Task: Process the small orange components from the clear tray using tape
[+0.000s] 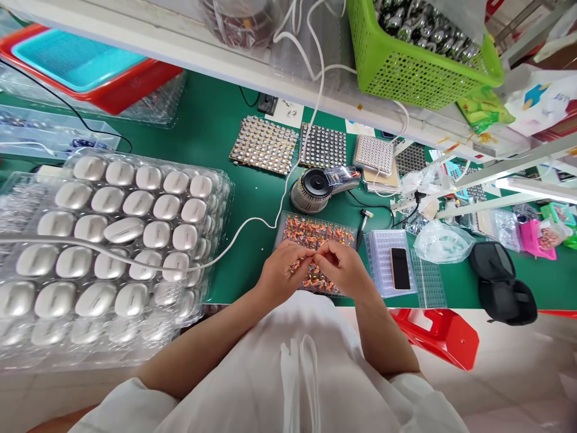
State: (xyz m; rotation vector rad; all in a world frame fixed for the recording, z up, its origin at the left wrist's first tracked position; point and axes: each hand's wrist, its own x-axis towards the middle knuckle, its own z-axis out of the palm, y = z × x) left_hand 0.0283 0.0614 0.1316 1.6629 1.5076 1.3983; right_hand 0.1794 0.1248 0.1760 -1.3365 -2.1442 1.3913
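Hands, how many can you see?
2: the left hand and the right hand, close together over the tray of small orange pieces. No others show.

Bright, fairly even light is spread around the left hand (pixel 282 270) and right hand (pixel 343 267), and shadows are kept soft. Left of the grip, pale highlights are thrown back by silver cases (pixel 107 200); far right of it, a white strip (pixel 536 185) is nearly burnt out. Toward the edges, shapes are stretched and softened. The small piece (pixel 314 256) in the grip is poorly resolved.
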